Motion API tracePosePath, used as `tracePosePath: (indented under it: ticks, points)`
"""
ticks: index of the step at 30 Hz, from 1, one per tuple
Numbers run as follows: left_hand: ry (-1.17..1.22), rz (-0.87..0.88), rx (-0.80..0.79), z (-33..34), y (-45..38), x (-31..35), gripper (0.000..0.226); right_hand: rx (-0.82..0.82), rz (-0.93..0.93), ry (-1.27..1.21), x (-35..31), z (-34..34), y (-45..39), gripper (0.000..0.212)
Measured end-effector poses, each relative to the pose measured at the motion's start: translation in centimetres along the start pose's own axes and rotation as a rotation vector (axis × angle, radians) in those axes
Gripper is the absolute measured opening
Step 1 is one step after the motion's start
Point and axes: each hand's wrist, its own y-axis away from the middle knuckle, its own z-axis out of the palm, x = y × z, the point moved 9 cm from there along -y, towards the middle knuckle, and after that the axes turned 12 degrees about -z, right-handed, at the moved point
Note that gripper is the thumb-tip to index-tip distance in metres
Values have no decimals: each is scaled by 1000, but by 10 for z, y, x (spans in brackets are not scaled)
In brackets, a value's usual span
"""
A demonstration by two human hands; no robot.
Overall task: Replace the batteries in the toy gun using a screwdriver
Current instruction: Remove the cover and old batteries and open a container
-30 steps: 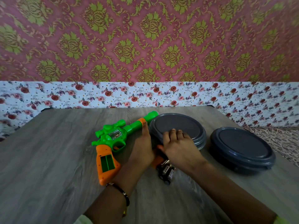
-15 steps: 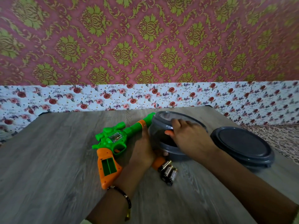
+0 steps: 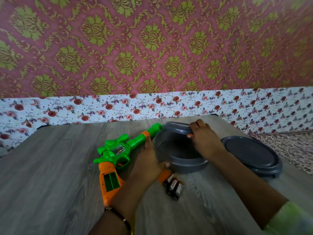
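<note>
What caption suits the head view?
Right hand lifts a grey lid off its container; toy gun and batteries wait.

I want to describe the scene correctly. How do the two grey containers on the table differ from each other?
The near container is open: the right hand grips its lid and holds it tilted above the rim. The far-right container has its lid flat on top, and no hand touches it. The left hand rests against the near container only. Both are round, grey and low.
</note>
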Motion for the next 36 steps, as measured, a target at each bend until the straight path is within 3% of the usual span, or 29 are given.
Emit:
tracePosePath:
  ticks: [7,10,13,16,19,26,33,36]
  points:
    - [-25,33,61,-13,8,0,113,-45,5,13,-9,-8,0,44]
    - [-14,122,202,-31,17,14,80,97,-153,-35,-47,-41,20,37]
    - [-20,226,268,-41,25,26,48,10,-323,-225,-89,-47,51,17]
    - [-71,246,173,-33,28,30,24,-182,-472,-233,-115,-23,82,19]
    - [-150,236,22,-12,31,30,9,-271,-490,-218,-112,7,99,41]
    - [-433,196,-46,16,38,24,15,-228,-540,-174,-103,24,110,49]
    - [-515,203,2,23,42,27,15,-229,-540,-83,-98,31,127,31]
    - [-524,210,14,24,44,28,18,-234,-500,-12,-96,29,128,36]
